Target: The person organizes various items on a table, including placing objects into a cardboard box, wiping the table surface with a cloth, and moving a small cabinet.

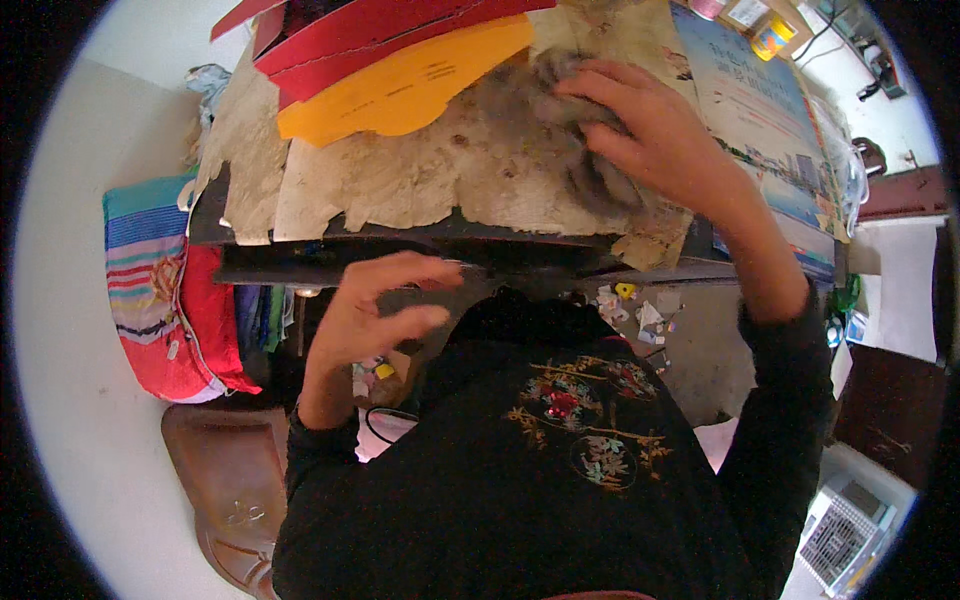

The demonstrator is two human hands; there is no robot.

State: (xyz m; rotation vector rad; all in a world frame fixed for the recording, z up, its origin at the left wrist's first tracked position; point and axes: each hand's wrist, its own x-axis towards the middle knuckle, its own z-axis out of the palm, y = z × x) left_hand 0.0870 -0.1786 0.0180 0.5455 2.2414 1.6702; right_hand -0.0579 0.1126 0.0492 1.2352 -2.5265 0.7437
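My right hand [652,131] reaches over the desk with its fingers on a grey rag [556,67], which looks blurred and lies partly under the fingers. A dark smudged patch surrounds it on the torn, stained paper [390,176] covering the desktop. In front of the desk's near edge is my left hand [367,307], its thumb and fingers spread with nothing seen between them. Left of the rag lie an orange paper sheet [405,82] with printing and a red cardboard box [375,45], its top cut off by the view.
A printed poster [757,97] covers the desk's right side, with a yellow container [772,37] at its far end. Striped fabric [146,277] hangs at left above a brown chair [225,465]. Scraps [652,319] litter the floor below.
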